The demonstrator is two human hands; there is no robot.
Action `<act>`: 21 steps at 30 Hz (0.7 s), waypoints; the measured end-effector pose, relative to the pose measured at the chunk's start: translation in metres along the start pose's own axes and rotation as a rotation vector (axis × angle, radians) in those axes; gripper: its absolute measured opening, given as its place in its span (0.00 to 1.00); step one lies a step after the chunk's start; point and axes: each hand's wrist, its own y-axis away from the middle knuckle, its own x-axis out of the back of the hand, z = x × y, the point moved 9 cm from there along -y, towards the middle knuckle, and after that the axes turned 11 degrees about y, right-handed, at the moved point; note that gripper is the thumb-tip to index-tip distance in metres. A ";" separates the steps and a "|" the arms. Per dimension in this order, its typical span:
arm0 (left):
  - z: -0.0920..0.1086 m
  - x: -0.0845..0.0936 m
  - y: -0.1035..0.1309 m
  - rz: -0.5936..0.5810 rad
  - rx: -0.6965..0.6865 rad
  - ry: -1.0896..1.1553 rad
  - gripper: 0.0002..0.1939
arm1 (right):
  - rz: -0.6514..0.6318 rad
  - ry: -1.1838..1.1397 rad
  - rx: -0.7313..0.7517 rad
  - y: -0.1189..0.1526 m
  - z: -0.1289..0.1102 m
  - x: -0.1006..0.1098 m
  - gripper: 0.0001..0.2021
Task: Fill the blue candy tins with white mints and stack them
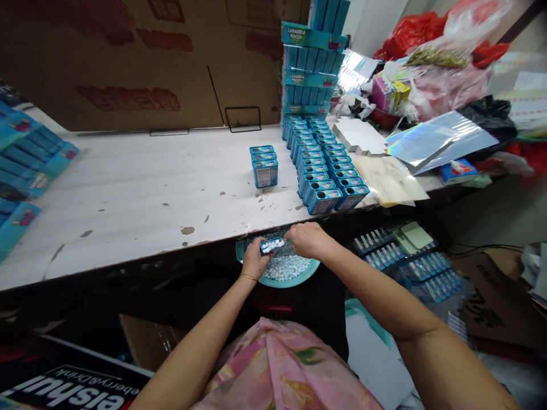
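Observation:
My left hand (255, 261) grips a small blue tin (265, 249), tilted over the bowl, with round white candies (273, 245) showing at its top. At the tin's right end my right hand (308, 239) is closed, fingers pinched together; what it holds, if anything, I cannot make out. Beneath both hands is a teal bowl (314, 270) full of more white candies. On the table ahead stands a short row of blue tins (265, 173), and right of it two long rows of upright tins (325, 199).
Stacked display boxes (294, 77) rise behind the long rows, with more boxes (34, 151) at far left. A large cardboard carton (149, 68) stands at the table's back. Papers, a shiny sheet (444, 136) and plastic bags (448, 85) crowd the right. Packed trays (427, 273) lie lower right.

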 end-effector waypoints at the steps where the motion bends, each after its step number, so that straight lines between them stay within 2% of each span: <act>1: 0.000 0.001 0.000 0.002 -0.003 -0.005 0.17 | 0.006 0.010 0.002 0.001 -0.001 0.003 0.12; 9: 0.008 -0.002 0.000 0.005 -0.091 -0.003 0.16 | 0.024 0.001 -0.001 0.013 0.003 0.000 0.12; 13: 0.010 0.007 0.003 0.038 -0.129 -0.096 0.16 | 0.044 -0.040 -0.066 0.026 0.023 -0.014 0.14; 15: 0.010 0.014 0.006 0.032 -0.166 -0.096 0.16 | 0.028 -0.072 -0.122 0.033 0.038 -0.036 0.15; 18: 0.002 0.024 0.012 0.041 -0.149 0.033 0.16 | -0.056 -0.129 -0.202 0.033 0.051 -0.086 0.14; 21: -0.009 0.031 0.018 0.074 -0.075 0.163 0.18 | -0.148 -0.260 -0.272 0.016 0.040 -0.137 0.14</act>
